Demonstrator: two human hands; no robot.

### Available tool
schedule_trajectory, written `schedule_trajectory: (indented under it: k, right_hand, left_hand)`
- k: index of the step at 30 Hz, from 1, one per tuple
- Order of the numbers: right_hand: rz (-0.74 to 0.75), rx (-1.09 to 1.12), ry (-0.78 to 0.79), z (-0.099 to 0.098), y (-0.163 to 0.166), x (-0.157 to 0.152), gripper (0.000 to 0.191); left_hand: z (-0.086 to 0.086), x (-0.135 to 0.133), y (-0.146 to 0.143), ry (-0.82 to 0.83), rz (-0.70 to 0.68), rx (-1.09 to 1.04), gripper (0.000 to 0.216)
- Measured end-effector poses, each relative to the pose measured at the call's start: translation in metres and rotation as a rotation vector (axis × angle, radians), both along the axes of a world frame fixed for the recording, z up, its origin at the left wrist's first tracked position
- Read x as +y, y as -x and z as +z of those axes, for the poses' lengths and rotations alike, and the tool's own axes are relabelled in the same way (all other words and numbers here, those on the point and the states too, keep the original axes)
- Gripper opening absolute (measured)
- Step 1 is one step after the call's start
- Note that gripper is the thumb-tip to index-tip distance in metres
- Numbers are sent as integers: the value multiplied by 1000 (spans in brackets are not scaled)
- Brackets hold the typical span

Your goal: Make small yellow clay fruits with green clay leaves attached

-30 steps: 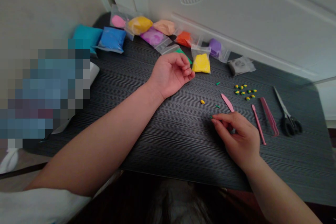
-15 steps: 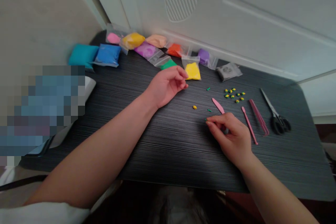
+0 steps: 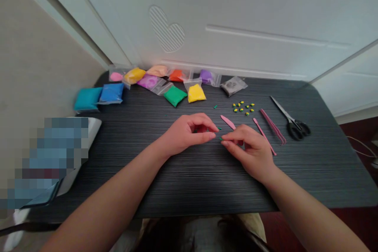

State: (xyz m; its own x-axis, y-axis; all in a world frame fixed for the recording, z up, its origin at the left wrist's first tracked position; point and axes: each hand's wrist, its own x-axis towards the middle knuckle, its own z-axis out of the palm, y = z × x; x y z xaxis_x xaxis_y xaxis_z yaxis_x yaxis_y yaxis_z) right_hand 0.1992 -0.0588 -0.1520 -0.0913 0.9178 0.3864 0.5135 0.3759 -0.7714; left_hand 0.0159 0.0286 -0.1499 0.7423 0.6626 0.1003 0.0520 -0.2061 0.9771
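My right hand (image 3: 251, 149) pinches a tiny piece of green clay (image 3: 221, 139) between thumb and forefinger, just above the table. Facing it, my left hand (image 3: 187, 134) has its fingers curved, with a gap between thumb and forefinger and nothing visible in it. Close by the left fingertip is another green clay bit (image 3: 219, 128), and a third green bit (image 3: 215, 106) lies farther back. A pink clay knife (image 3: 228, 121) lies partly behind my right hand. Behind it, several small yellow-and-green clay pieces (image 3: 241, 109) sit in a cluster.
Right of my hand lie a thin pink tool (image 3: 262, 132), pink tweezers (image 3: 271, 125) and black-handled scissors (image 3: 291, 120). Bags of coloured clay, including green (image 3: 175, 95), yellow (image 3: 196, 92) and blue (image 3: 111, 93), line the dark table's back. A blurred-out device (image 3: 94, 126) stands left.
My left hand has come down and toward my right hand, its fingertips now near the right ones. The small yellow piece is no longer visible. The camera view has shifted.
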Motion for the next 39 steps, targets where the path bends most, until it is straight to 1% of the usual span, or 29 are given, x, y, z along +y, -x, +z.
schedule_trajectory:
  k: [6, 9, 15, 22, 24, 26, 30, 34, 39]
  right_hand:
    - [42, -14, -37, 4, -1, 1, 16]
    - [54, -21, -36, 5, -1, 0, 17]
    - [76, -53, -87, 4, -1, 0, 19]
    - [56, -88, -88, 4, -2, 0, 22]
    - [28, -83, -63, 4, -3, 0, 25]
    - [-16, -56, -15, 4, -3, 0, 26]
    - [-66, 12, 66, 2, -2, 0, 23]
    - [-87, 32, 117, 1, -1, 1, 19]
    - [-116, 93, 229, 2, 1, 3, 14]
  left_hand:
    - [1, -5, -3, 136, -50, -9, 12]
    - [1, -7, -3, 192, -47, -36, 11]
    - [1, -8, -4, 208, -38, -33, 10]
    - [1, -10, -5, 194, -24, -34, 9]
    - [0, -10, -5, 181, -1, -42, 9]
    - [0, -11, -5, 160, 52, -50, 8]
    - [-1, -12, -5, 106, 160, -46, 8]
    - [-1, -14, -5, -16, 209, 12, 10]
    - [0, -18, -6, -189, 241, 61, 10]
